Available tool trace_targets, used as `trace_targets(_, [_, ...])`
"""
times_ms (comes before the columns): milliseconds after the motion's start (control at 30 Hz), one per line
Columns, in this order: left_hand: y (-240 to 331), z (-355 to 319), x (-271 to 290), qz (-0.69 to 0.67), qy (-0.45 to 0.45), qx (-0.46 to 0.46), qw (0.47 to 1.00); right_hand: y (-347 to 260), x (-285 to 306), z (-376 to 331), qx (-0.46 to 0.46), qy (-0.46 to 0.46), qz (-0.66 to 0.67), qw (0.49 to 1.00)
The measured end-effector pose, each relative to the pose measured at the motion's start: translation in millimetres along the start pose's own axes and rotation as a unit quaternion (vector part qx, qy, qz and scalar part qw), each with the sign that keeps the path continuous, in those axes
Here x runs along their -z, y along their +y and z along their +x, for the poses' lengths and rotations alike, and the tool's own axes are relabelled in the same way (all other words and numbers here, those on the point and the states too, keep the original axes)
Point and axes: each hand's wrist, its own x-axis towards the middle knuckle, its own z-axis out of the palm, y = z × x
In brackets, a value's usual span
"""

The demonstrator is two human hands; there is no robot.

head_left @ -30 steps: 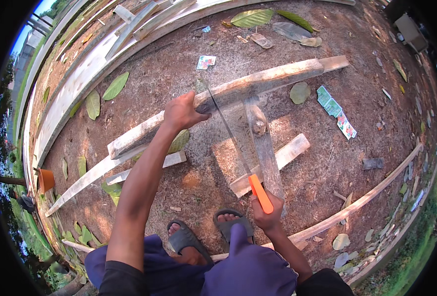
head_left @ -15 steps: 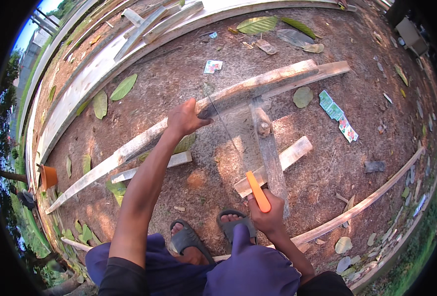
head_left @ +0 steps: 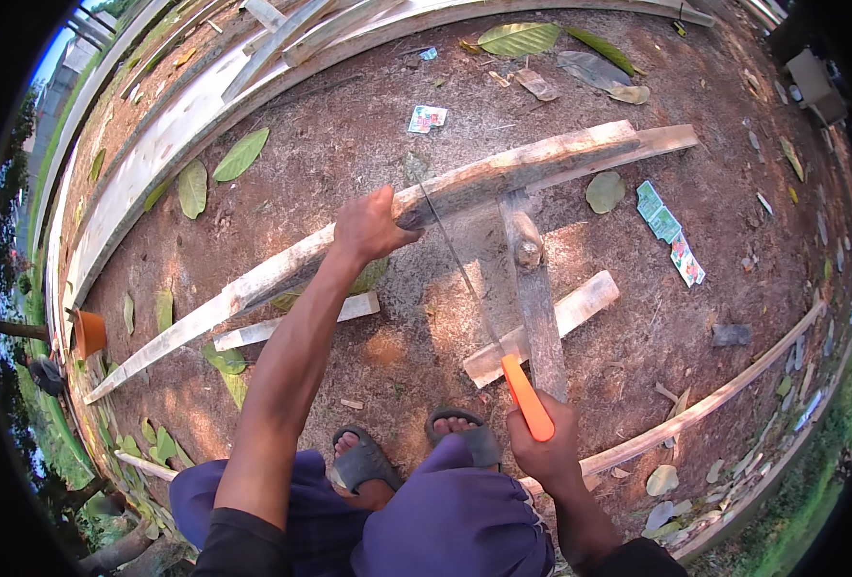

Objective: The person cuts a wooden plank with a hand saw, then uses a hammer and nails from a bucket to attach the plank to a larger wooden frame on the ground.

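Note:
A long, rough wooden beam (head_left: 286, 262) slants across the middle, resting on another timber (head_left: 664, 142) that shows at its far right end. My left hand (head_left: 368, 226) is closed over the beam, thumb on the near side, fingers mostly hidden. Just right of that hand, the thin blade of a handsaw (head_left: 462, 274) crosses the beam. My right hand (head_left: 546, 442) is wrapped round the saw's orange handle (head_left: 527, 396), low and near my knee. Whether the blade has cut into the wood is too small to tell.
A weathered post piece (head_left: 541, 317) lies over a short board (head_left: 587, 303) under the beam. Another short board (head_left: 349, 308) is left of my feet. A long thin strip (head_left: 714, 392) curves at the right. Leaves, printed cards (head_left: 659, 212) and an orange pot (head_left: 89, 333) lie around.
My right hand has drawn the saw handle back toward me and slightly right, so the blade has slid along across the beam. My left hand keeps its hold; the view has shifted slightly.

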Motion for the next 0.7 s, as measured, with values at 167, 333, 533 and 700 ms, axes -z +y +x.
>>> trace_targets(167, [18.5, 15.6, -16.0, -0.018, 0.087, -0.045, 0.995, 6.5, -83.5, 197.9, 0.131, 0.082, -0.006, 0.988])
trace_targets(333, [-3.5, 14.0, 1.5, -0.016, 0.047, -0.011, 0.999, 25.4, -75.4, 134.1, 0.082, 0.06, 0.03, 0.994])
trace_targets(533, [-1.4, 6.8, -12.9, -0.045, 0.023, 0.026, 0.998, 53.5, -8.0, -12.9, 0.049, 0.036, -0.011, 0.998])
trace_targets(700, [18.0, 19.5, -7.2, -0.02, 0.056, -0.012, 0.998, 43.7, -77.2, 180.5, 0.141, 0.064, 0.047, 0.987])
